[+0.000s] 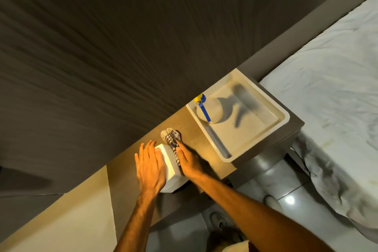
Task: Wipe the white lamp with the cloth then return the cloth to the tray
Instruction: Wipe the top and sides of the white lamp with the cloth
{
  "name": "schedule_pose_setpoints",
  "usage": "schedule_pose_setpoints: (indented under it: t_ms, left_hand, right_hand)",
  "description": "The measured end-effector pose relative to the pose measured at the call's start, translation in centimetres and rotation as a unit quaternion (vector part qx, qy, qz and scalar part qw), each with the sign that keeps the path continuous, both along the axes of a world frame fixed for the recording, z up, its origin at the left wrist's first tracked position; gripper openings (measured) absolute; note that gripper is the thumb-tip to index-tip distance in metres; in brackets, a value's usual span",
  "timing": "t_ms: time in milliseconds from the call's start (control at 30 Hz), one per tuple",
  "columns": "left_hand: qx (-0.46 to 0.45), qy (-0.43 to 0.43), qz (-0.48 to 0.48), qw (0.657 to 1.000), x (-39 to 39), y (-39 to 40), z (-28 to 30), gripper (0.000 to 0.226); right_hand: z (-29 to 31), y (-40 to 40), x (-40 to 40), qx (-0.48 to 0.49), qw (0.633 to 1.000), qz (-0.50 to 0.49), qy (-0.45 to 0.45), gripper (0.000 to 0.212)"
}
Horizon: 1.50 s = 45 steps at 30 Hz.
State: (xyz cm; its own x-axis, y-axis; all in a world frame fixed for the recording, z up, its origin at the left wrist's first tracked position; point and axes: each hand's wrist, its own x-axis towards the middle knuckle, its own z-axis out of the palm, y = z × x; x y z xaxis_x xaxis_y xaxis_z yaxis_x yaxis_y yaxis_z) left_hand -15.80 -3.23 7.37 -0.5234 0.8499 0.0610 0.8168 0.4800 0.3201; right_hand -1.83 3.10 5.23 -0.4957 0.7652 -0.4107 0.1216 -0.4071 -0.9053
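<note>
The white lamp (170, 166) is a box-shaped shade standing on a narrow wooden shelf (194, 139), seen from above. My left hand (150, 166) lies flat against its left side with the fingers straight. My right hand (189, 161) presses a striped grey and white cloth (171, 137) against the lamp's right side; the cloth's far end bunches on the shelf beyond the lamp. The white tray (266, 96) sits on the shelf to the right, apart from both hands.
A clear spray bottle (211, 111) with a blue and yellow head stands in the tray's left corner. A dark curtain (122, 47) hangs behind the shelf. A bed with white sheets (337, 88) lies to the right. Grey tiled floor shows below.
</note>
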Motion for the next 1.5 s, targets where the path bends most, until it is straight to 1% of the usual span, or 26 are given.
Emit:
schedule_pose_setpoints:
  t_ms: [67,133,200,233,267,300,333,400,467,533,600,667,733,833,933,1000,1067,1200,1267,1333,1433,1500]
  left_hand:
    - [-0.006,0.012,-0.001,1.0,-0.1,0.0,-0.1,0.072]
    - [-0.016,0.014,-0.003,1.0,-0.2,0.0,-0.1,0.067]
    - [-0.024,0.036,-0.025,0.999,-0.2,-0.1,0.0,0.066]
    - [-0.024,0.048,-0.041,0.998,0.1,-0.2,0.2,0.072]
    - [-0.02,0.052,-0.048,0.997,0.3,-0.2,0.4,0.081]
    - [-0.015,0.041,-0.04,0.998,0.4,-0.2,0.6,0.085]
    - [-0.01,0.02,-0.023,0.999,0.4,0.0,0.6,0.083]
    - [-0.006,-0.006,-0.008,1.0,0.0,0.2,0.4,0.072]
    - [-0.009,-0.004,-0.012,1.0,-0.1,0.1,0.1,0.072]
    - [-0.012,0.004,-0.006,1.0,-0.3,0.1,-0.1,0.071]
    - [-0.017,0.011,0.001,1.0,-0.1,0.2,0.0,0.068]
    - [-0.017,0.015,-0.001,1.0,-0.2,0.1,-0.1,0.065]
    - [-0.017,0.016,-0.006,1.0,-0.5,0.0,-0.4,0.063]
    - [-0.012,0.021,-0.006,1.0,-0.5,0.0,-0.6,0.065]
    - [0.001,-0.002,-0.009,1.0,-0.4,0.0,-0.4,0.077]
    - [0.0,0.002,-0.002,1.0,-0.1,0.1,-0.2,0.08]
    - [-0.002,0.003,0.007,1.0,-0.1,0.3,0.0,0.079]
    - [-0.013,0.013,-0.001,1.0,-0.4,0.1,-0.3,0.067]
    - [-0.017,0.021,0.0,1.0,-0.4,0.1,-0.4,0.061]
    - [-0.015,0.026,-0.004,1.0,-0.3,0.1,-0.4,0.063]
    - [-0.009,0.009,-0.003,1.0,-0.5,0.1,-0.4,0.065]
    - [-0.009,0.005,-0.001,1.0,-0.5,0.2,-0.5,0.066]
  right_hand:
    - [0.3,-2.2,0.8,-0.013,1.0,-0.015,0.012,0.039]
    - [1.2,-3.7,0.7,-0.007,0.998,-0.04,0.049,0.039]
    - [2.8,-3.2,-0.1,0.025,0.995,-0.034,0.089,0.04]
    - [3.6,-2.3,-0.7,0.051,0.994,-0.016,0.093,0.041]
    - [4.1,-1.2,-1.4,0.068,0.994,-0.002,0.091,0.041]
    - [4.1,-0.2,-2.0,0.062,0.994,0.006,0.087,0.041]
    - [3.8,0.9,-2.5,0.041,0.995,0.009,0.085,0.04]
    - [2.2,2.0,-2.7,0.007,0.999,0.005,0.052,0.04]
    - [0.7,1.5,-1.7,0.001,1.0,0.004,0.005,0.041]
    - [-0.2,-0.5,-0.3,0.002,1.0,-0.018,-0.011,0.039]
    - [-0.6,-3.0,0.8,-0.001,0.999,-0.032,0.006,0.039]
    - [-0.5,-4.3,0.6,0.016,0.999,-0.037,0.028,0.04]
    - [0.3,-3.3,-0.5,0.039,0.998,-0.03,0.045,0.041]
    - [1.7,-0.4,-2.2,0.062,0.996,0.011,0.065,0.041]
    - [1.0,1.6,-2.3,0.017,0.999,0.008,0.032,0.04]
    - [0.2,1.2,-1.3,0.003,1.0,-0.002,0.004,0.039]
    - [-0.4,-0.5,-0.1,0.005,1.0,-0.018,-0.005,0.038]
    - [-0.2,-4.5,0.6,-0.003,0.998,-0.04,0.048,0.041]
    - [0.5,-3.9,-0.6,0.017,0.997,-0.039,0.068,0.042]
    - [1.1,-1.9,-2.1,0.046,0.996,-0.008,0.071,0.041]
    - [1.4,1.0,-2.7,0.012,0.999,0.012,0.047,0.04]
    - [1.0,1.2,-1.9,0.005,1.0,-0.003,0.017,0.04]
